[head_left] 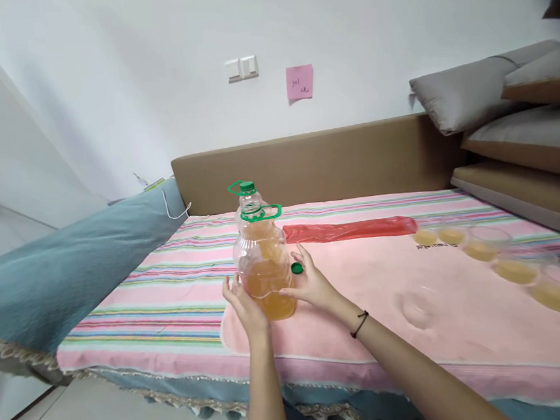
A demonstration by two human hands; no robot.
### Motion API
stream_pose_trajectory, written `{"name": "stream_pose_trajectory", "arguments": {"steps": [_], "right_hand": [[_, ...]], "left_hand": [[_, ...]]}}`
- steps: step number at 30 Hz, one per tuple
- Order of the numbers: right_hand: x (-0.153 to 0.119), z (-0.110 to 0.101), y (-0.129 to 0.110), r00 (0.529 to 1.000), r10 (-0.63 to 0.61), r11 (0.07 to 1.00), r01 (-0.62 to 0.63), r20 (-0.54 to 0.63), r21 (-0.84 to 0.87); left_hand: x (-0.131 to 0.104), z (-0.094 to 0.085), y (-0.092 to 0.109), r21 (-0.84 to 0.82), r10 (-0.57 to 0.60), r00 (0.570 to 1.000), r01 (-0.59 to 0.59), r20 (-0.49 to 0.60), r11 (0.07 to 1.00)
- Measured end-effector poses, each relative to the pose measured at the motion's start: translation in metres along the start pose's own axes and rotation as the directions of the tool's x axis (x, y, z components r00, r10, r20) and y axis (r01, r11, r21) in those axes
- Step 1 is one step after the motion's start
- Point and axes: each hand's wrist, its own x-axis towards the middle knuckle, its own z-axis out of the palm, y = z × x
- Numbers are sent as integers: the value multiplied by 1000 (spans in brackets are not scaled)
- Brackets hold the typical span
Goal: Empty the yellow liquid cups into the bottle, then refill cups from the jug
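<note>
A clear plastic jug [267,289] with a green ring handle stands upright on the pink mat, partly filled with yellow-orange liquid. My left hand [247,307] is against its left side, fingers stretched upward. On its other side is my right hand [313,285], fingers spread and thumb at the jug's front. Between the right fingers and the jug shows a green cap [297,268]; I cannot tell whether the fingers touch it. A second jug [248,199] with a green cap stands directly behind, mostly hidden.
Several clear cups of yellow liquid, such as this cup [482,248], form a row at the right. A blurred clear cup [417,309] is on the mat. A red plastic strip [350,230] lies along the back. Cushions [528,129] are stacked at the right.
</note>
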Motion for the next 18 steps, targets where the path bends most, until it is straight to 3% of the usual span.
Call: {"name": "stream_pose_trajectory", "arguments": {"steps": [4, 10, 18], "right_hand": [[25, 21, 5, 998, -49, 984, 40, 46, 171], [28, 39, 6, 992, -78, 961, 100, -97, 256], [18, 31, -9, 975, -131, 969, 164, -182, 186]], "left_hand": [[-4, -1, 2, 23, -35, 998, 34, 53, 999], [-6, -2, 12, 83, 22, 997, -28, 68, 996], [-9, -10, 19, -4, 69, 998, -69, 1, 998]]}}
